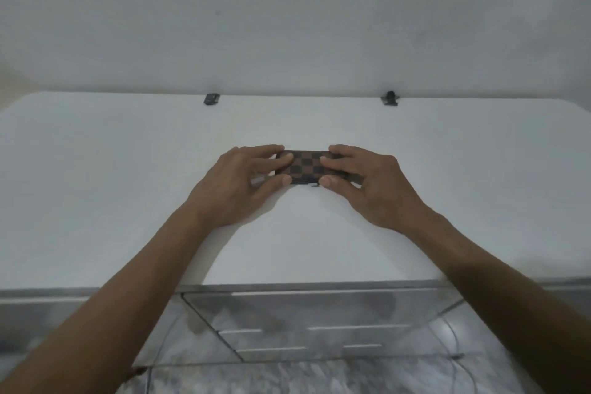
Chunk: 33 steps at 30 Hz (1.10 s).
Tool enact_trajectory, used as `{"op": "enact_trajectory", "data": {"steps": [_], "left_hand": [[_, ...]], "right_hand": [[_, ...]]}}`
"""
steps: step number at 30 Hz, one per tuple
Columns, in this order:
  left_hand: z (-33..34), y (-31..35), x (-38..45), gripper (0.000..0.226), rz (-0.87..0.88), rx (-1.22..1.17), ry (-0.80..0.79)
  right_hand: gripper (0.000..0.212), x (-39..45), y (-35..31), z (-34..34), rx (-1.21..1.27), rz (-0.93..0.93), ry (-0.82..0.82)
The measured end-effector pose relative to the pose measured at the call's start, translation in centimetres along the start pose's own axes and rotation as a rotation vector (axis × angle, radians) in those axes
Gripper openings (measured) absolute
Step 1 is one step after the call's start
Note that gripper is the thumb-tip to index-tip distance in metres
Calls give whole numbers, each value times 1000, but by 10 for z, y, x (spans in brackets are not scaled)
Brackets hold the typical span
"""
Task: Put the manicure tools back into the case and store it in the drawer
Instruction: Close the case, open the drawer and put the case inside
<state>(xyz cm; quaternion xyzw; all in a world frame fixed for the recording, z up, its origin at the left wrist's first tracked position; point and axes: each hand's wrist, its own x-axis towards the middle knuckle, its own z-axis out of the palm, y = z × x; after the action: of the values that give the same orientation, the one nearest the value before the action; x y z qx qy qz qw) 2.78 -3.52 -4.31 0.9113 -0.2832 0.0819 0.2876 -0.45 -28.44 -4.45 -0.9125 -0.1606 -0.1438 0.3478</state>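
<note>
A small brown-and-black checkered manicure case (307,164) lies closed on the white tabletop (128,185), near its middle. My left hand (236,184) grips the case's left end, fingers on top and thumb at its near edge. My right hand (371,184) holds the right end the same way. No loose tools show on the table; a small dark tab sticks out at the case's near edge. Below the table's front edge, a clear drawer unit (313,323) with several white handles is visible.
Two small black clips (211,99) (390,98) sit at the table's far edge against the white wall. A thin cable (454,339) runs over the marbled floor at the lower right, beside the drawer unit.
</note>
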Motion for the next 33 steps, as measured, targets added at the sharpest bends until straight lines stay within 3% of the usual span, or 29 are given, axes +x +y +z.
{"op": "enact_trajectory", "data": {"steps": [12, 21, 26, 33], "left_hand": [[-6, 8, -2, 37, -34, 33, -37], [-7, 13, -6, 46, -66, 38, -18], [-7, 16, -7, 32, -75, 67, 3], [-16, 27, -25, 44, -110, 67, -50]], "right_hand": [[34, -4, -11, -3, -97, 20, -45], [32, -5, -11, 0, -85, 32, -31], [34, -7, -15, 0, -117, 41, -45], [38, -25, -26, -3, -187, 42, 40]]}}
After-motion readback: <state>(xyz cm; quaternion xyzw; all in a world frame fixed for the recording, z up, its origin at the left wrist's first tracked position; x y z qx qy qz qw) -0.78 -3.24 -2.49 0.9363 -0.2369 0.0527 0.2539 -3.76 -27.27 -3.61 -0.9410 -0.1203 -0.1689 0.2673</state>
